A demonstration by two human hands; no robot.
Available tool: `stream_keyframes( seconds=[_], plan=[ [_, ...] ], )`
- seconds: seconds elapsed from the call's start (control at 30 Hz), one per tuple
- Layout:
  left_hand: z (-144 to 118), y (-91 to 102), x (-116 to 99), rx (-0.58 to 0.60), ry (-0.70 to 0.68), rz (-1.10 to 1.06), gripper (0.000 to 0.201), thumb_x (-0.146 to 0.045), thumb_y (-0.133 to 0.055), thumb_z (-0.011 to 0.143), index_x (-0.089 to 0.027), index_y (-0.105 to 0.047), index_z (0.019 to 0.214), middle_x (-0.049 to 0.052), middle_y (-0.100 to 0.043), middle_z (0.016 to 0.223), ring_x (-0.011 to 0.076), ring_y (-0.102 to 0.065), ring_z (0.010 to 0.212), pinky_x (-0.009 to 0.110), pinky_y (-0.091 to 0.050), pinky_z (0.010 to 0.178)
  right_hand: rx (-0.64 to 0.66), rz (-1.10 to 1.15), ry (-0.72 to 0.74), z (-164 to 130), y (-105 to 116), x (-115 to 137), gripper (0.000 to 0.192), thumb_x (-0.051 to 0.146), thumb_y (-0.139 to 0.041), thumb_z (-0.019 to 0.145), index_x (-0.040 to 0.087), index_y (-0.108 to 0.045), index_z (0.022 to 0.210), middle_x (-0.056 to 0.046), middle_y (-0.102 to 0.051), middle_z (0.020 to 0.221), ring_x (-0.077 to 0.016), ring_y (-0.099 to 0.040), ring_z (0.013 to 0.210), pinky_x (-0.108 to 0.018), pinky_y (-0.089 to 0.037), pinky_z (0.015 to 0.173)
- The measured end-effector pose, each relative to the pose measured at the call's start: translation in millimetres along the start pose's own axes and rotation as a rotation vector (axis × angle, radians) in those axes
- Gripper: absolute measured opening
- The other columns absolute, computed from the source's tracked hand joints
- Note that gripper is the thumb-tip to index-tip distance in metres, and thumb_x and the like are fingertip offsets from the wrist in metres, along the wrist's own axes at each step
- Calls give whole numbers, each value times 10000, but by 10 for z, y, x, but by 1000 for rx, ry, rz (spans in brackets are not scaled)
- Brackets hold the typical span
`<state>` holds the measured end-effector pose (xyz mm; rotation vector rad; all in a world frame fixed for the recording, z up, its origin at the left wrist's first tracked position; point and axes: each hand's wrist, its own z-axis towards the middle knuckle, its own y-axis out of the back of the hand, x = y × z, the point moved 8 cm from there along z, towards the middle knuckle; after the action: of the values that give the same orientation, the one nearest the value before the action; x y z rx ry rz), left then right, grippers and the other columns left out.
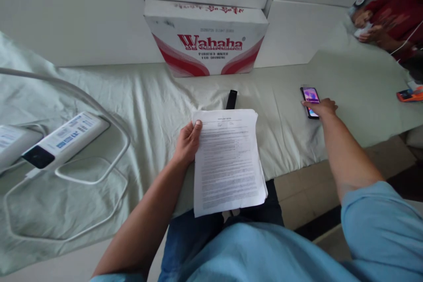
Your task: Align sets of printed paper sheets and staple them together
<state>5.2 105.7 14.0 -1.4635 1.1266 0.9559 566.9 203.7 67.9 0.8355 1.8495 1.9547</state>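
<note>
My left hand (pixel 189 142) is closed on the left edge of a stack of printed paper sheets (pixel 228 163), with the thumb on top. The sheets are tilted toward me at the table's front edge, their lower part over my lap. Just beyond their top edge lies a slim black object (pixel 231 99), partly covered by the paper. Off to the right, my right hand (pixel 325 108) is at a smartphone (pixel 311 95) with a lit, colourful screen. One digit stretches over the screen; the other fingers are partly hidden. The phone appears to rest on the cloth.
A Wahaha water carton (pixel 211 44) stands at the back among white boxes (pixel 287 31). White power banks (pixel 77 134) with a looping cable (pixel 127 141) lie on the left of the pale green cloth (pixel 155 101). Another person (pixel 396 22) sits at the far right, near an orange object (pixel 410 94).
</note>
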Motion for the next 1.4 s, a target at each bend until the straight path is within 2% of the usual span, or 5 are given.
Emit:
stream_keyframes(
  seconds=[0.2,0.37,0.67,1.03,1.4],
  plan=[
    [6,5,-6,-9,-10,3,677,-849,-843,796,-184,-724,844,34,-716,661,176,-700,606,229,-486,499,10,22,-182,-144,29,-42,896,626,-944,781,76,-609,1402,-414,-504,1577,-489,-469,1515,-621,-459,1196],
    [-16,0,4,-30,37,-104,656,-811,-923,725,-189,-729,802,33,-711,628,200,-729,592,237,-484,460,-108,453,241,-983,10,429,672,700,-825,855,227,-625,1289,-260,-611,1515,-395,-531,1485,-610,-449,1267],
    [-72,-53,47,-70,108,-262,590,-704,-1031,629,-206,-758,788,6,-746,639,224,-793,656,294,-635,587,596,1211,469,-2781,-550,1055,819,804,-839,821,406,-576,1486,-97,-788,1311,-349,-774,1183,-563,-646,1027],
    [-12,-66,176,128,275,-377,504,-688,-914,801,-213,-809,930,133,-856,872,403,-857,980,476,-725,749,229,1074,341,-2773,-631,887,323,581,-868,876,306,-696,874,18,-665,754,-206,-581,690,-391,-519,692],
    [-125,-248,257,204,377,-377,508,-513,-1071,670,-123,-808,864,115,-854,823,232,-807,674,308,-700,672,216,1148,241,-2736,-814,758,420,581,-960,782,208,-801,892,-18,-807,829,-188,-686,743,-330,-555,732]
  ],
)
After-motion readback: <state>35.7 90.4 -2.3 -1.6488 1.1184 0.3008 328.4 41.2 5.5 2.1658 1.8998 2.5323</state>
